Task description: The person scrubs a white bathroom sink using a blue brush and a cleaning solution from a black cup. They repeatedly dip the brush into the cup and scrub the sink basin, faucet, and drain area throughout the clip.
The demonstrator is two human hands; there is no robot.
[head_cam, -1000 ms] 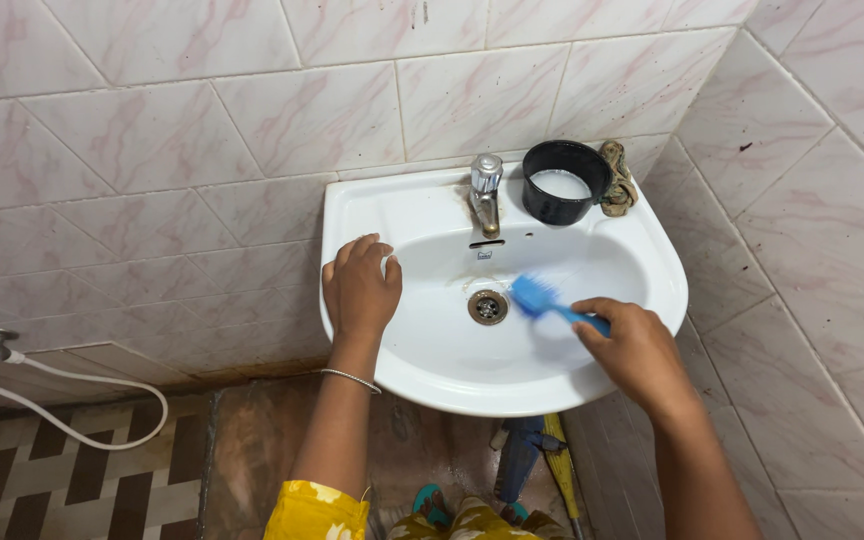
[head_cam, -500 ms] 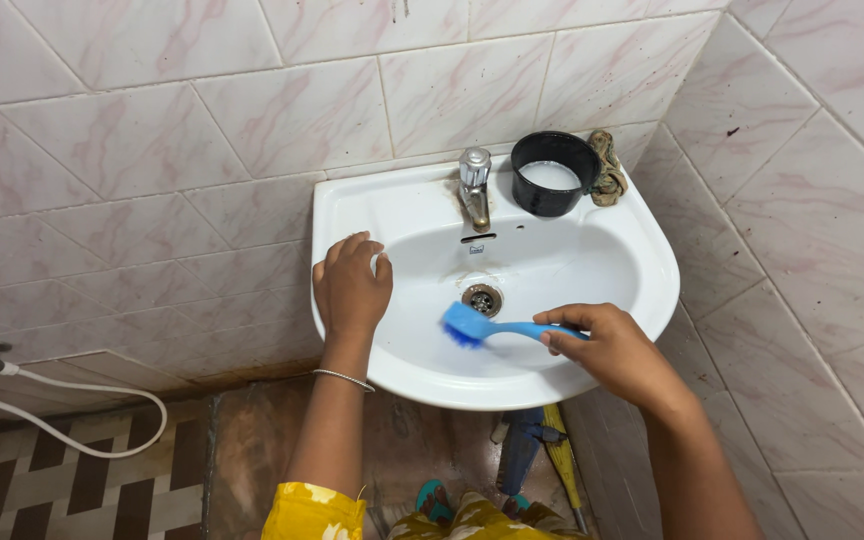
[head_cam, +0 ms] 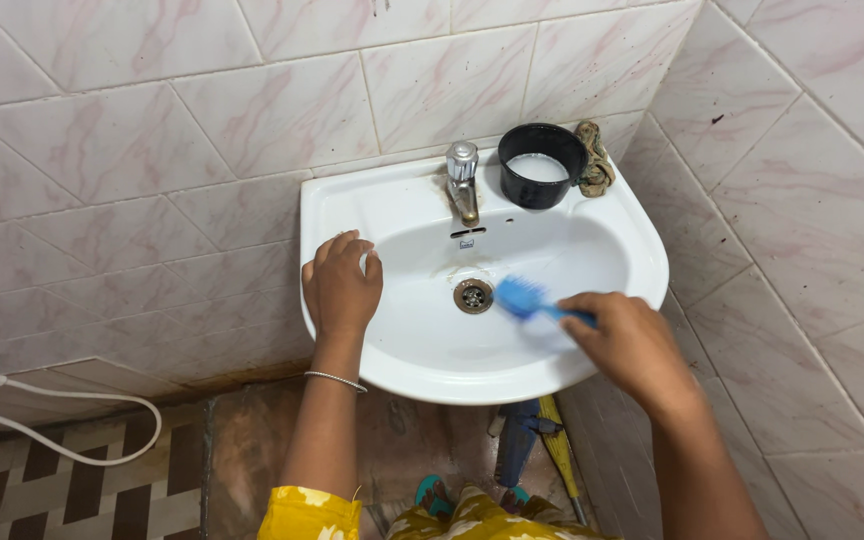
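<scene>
A white wall-mounted sink (head_cam: 352,205) fills the middle of the view. My right hand (head_cam: 632,345) grips a blue brush (head_cam: 527,298) by its handle, and the bristle head rests in the basin just right of the metal drain (head_cam: 473,295). My left hand (head_cam: 340,285) lies flat on the sink's left rim, fingers curled over the inner edge, holding nothing. A thin bangle sits on that wrist. A metal tap (head_cam: 462,180) stands at the back of the basin.
A black bowl (head_cam: 540,165) with white contents sits on the sink's back right corner, a brownish rag (head_cam: 592,158) beside it. Tiled walls close in behind and to the right. A white hose (head_cam: 72,445) runs along the left; broom-like handles (head_cam: 537,450) stand under the sink.
The brush swept from right of the drain down to the lower left, then back to the right of the drain. My left hand stayed on the rim.
</scene>
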